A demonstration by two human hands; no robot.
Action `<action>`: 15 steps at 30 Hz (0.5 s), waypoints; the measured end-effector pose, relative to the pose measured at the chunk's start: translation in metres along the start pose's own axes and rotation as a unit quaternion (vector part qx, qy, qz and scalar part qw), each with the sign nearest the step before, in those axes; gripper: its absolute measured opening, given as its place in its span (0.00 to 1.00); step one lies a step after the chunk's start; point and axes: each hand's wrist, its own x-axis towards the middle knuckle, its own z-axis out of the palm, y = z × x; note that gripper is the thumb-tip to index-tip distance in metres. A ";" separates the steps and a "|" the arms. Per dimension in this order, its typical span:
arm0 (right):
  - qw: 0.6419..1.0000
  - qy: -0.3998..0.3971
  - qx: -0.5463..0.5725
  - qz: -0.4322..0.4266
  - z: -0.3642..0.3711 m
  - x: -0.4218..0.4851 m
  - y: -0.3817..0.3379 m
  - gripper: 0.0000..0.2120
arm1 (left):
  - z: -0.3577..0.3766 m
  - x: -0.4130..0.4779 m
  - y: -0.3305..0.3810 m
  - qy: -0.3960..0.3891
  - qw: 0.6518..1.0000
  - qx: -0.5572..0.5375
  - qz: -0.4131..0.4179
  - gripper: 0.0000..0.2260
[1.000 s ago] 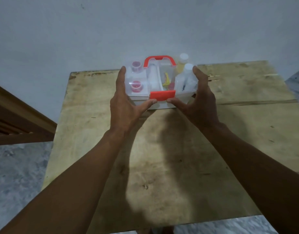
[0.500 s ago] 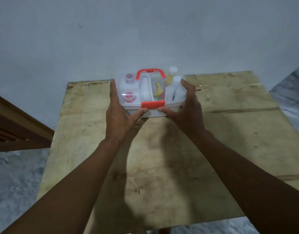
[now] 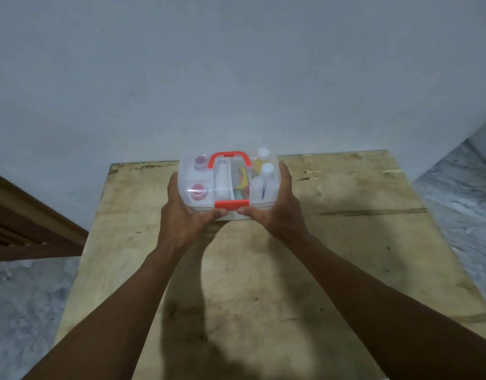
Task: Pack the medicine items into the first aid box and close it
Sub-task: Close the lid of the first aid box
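A clear plastic first aid box (image 3: 228, 171) with a red handle (image 3: 229, 156) and a red front latch (image 3: 232, 204) sits near the far edge of the wooden table (image 3: 346, 242). Its lid is down. Through the lid I see red-capped jars on the left, a white tube and yellow packets in the middle, and white-capped bottles on the right. My left hand (image 3: 181, 215) grips the box's left side, thumb just left of the latch. My right hand (image 3: 277, 212) grips the right side, thumb just right of the latch.
A pale wall rises right behind the table's far edge. Dark wooden furniture (image 3: 22, 229) stands to the left. Marbled floor (image 3: 455, 193) shows on the right and lower left. The near part of the table is bare wood with my arms' shadows.
The view has tilted up, so the box and hands sit lower and more central in frame. Both hands keep the same hold on the box's sides, thumbs by the latch.
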 end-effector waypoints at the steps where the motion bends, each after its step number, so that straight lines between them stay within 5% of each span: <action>1: 1.000 0.000 -0.002 -0.005 0.001 0.000 0.001 0.63 | 0.000 -0.001 0.000 0.004 1.000 -0.004 0.003 0.43; 15: 0.999 0.006 0.021 -0.027 0.005 0.051 -0.007 0.56 | 0.004 0.051 -0.019 0.026 1.000 -0.006 0.003 0.46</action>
